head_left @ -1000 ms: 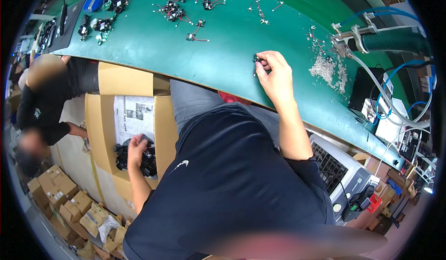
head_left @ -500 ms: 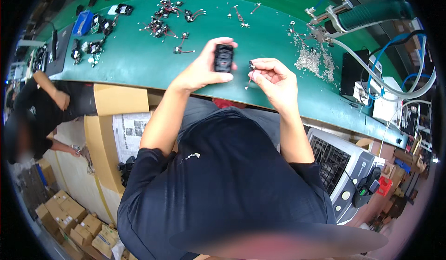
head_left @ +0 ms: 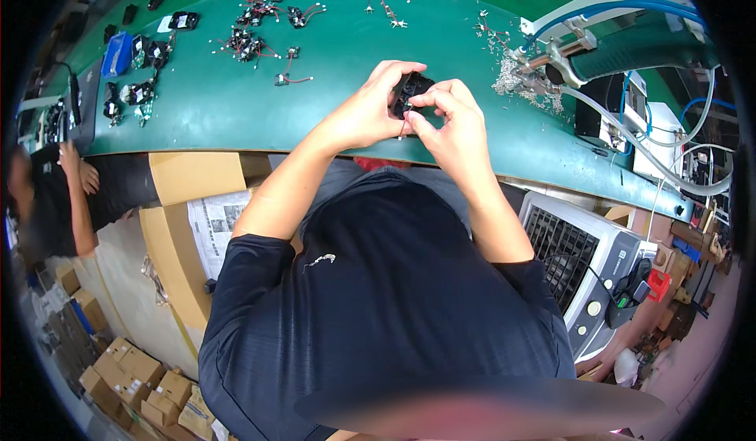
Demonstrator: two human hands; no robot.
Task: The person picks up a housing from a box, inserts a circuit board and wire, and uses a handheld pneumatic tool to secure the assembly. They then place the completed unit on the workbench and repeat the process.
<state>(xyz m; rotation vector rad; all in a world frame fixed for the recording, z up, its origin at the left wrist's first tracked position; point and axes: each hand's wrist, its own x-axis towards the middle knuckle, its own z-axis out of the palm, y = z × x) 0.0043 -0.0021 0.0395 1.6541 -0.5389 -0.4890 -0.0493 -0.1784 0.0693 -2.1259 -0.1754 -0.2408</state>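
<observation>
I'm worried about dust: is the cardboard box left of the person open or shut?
Open. The box has flaps spread outward, and a printed sheet shows inside.

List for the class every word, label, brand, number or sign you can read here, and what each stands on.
None can be read clearly.
Printed sheet by the open carton: print too small.
White mark on the dark shirt: too small.
Markings on the grey-and-white floor unit: too small.
Black casing in the left hand: no text visible.
</observation>
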